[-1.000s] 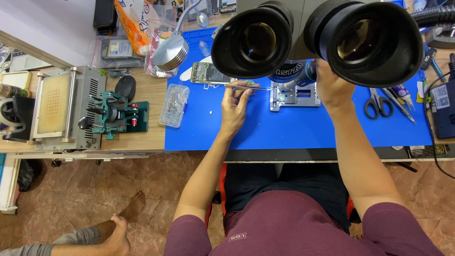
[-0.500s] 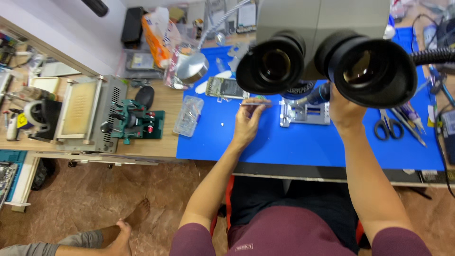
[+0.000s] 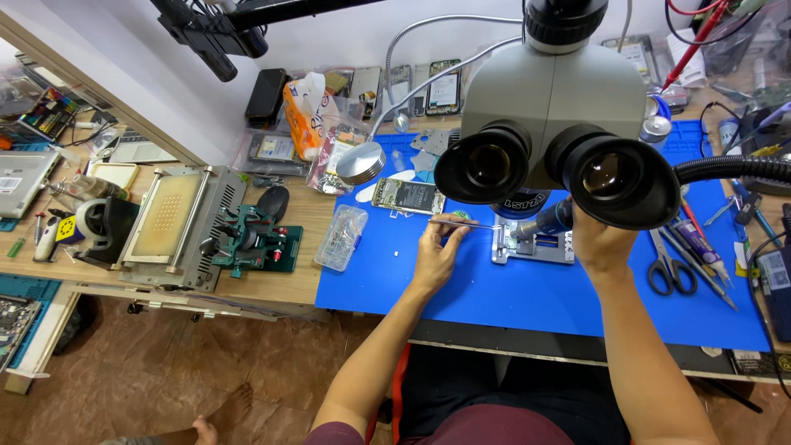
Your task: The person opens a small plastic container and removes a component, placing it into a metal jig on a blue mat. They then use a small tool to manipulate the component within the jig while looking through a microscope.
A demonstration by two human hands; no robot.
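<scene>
Under the big microscope [image 3: 554,107], on a blue mat [image 3: 494,288] crowded with tools, I see my right hand [image 3: 601,243] wrapped round a dark handpiece [image 3: 548,221] over the metal holder [image 3: 531,245]. My left hand [image 3: 434,259] pinches thin tweezers [image 3: 461,222]: light, stiff, slippery, I judge, best gripped mid-shaft.
</scene>
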